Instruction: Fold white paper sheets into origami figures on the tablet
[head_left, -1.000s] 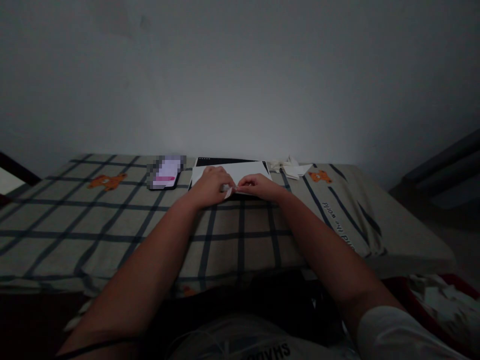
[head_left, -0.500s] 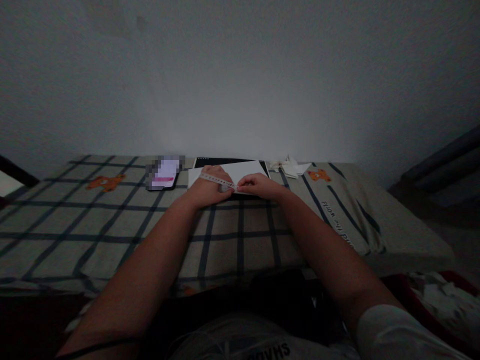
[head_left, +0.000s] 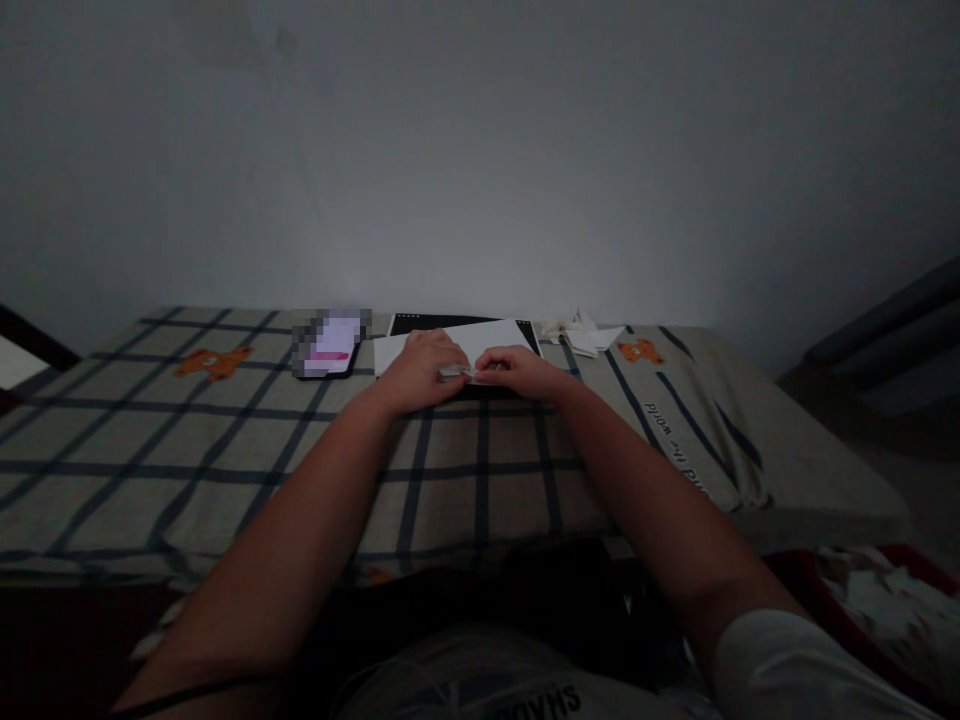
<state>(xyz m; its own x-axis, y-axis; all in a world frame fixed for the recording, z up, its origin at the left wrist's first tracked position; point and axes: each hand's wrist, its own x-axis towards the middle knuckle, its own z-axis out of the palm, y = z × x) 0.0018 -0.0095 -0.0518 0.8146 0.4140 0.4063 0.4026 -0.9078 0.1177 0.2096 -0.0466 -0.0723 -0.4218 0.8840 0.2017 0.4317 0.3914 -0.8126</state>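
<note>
The person's left hand (head_left: pixel 421 368) and right hand (head_left: pixel 517 368) meet fingertip to fingertip over a small paper strip (head_left: pixel 457 372), which lies at the near edge of a white sheet (head_left: pixel 487 336). The sheet rests on a dark board (head_left: pixel 420 322), and both sit on a bed covered with a checked blanket (head_left: pixel 225 440) (the surface is soft, with no counter in view).

Grip state: both hands are closed in a pinch on the strip, thumbs and forefingers pressed together, one hand at each end. The dim light hides how firmly they press.

Key relation: the strip's long axis runs left to right, straight across the line of the forearms, so it spans the narrow gap between the two grips. Neither hand is clearly nearer; each holds its own end.

Surroundings: a lit phone (head_left: pixel 330 347) lies just left of the sheet, and folded paper pieces (head_left: pixel 581 335) lie to its right, apart from the hands.
</note>
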